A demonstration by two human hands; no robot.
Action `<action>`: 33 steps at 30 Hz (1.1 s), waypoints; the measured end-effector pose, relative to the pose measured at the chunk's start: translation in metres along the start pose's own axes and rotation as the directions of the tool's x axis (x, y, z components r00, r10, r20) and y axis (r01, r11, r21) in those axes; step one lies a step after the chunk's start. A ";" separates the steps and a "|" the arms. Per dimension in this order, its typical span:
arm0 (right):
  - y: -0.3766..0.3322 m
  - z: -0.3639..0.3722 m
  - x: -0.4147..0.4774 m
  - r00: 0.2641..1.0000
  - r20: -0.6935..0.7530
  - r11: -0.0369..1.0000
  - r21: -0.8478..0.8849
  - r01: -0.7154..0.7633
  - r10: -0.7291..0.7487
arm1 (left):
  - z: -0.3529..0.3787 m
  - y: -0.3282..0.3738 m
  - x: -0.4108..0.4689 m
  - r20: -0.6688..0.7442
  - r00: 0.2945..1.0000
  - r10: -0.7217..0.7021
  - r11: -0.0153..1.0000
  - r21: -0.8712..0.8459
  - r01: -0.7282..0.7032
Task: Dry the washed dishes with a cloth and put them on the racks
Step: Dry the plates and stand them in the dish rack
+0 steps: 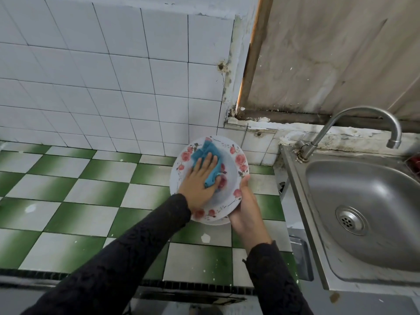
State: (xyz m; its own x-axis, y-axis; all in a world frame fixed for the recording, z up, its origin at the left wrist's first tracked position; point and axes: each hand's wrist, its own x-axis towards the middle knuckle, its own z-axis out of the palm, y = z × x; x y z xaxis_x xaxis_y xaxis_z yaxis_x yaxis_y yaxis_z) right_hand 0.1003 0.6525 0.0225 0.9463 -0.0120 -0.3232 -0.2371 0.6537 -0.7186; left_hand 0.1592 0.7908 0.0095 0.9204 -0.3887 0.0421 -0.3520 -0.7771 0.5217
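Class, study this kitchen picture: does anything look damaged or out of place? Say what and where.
Yes. A wall tile near the corner has a chipped hole with a crack below it. The ledge behind the tap is flaking and stained. The plate looks intact.

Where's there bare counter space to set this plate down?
The counter left of the plate is bare, from wall to front edge. Between plate and sink only a narrow strip is free. The left hand with cloth and right hand crowd the plate.
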 end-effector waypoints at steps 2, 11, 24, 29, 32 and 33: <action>-0.004 -0.003 -0.004 0.999 0.026 0.999 -0.027 0.030 -0.029 | 0.004 -0.021 -0.004 0.063 0.996 -0.060 0.992 0.111 0.053; -0.018 -0.020 -0.006 0.992 -0.048 0.992 0.026 0.121 -0.120 | 0.047 -0.034 -0.035 0.115 0.993 -0.033 0.993 0.114 0.019; -0.024 -0.025 -0.022 0.980 -0.092 0.984 0.023 0.179 -0.176 | 0.042 0.006 -0.045 0.242 0.969 0.049 0.901 -0.430 0.062; -0.024 -0.020 -0.033 0.958 -0.133 0.954 -0.195 0.227 -0.255 | 0.011 0.026 -0.049 0.237 0.971 -0.022 0.696 -0.694 0.185; -0.023 -0.010 -0.046 0.925 -0.119 0.832 -0.490 0.262 -0.361 | -0.005 0.030 -0.047 0.156 0.975 -0.156 0.561 -0.799 0.218; -0.024 -0.006 -0.051 0.914 -0.096 0.772 -0.573 0.274 -0.395 | -0.009 0.031 -0.044 0.132 0.973 -0.187 0.525 -0.824 0.213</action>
State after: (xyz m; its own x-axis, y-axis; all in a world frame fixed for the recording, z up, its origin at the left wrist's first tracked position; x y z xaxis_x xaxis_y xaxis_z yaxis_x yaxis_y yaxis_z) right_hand 0.0561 0.6332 0.0525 0.9372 -0.3416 -0.0705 -0.0501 0.0679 -0.9964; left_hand 0.1091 0.7886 0.0316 0.9394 -0.2982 -0.1694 0.1512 -0.0830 0.9850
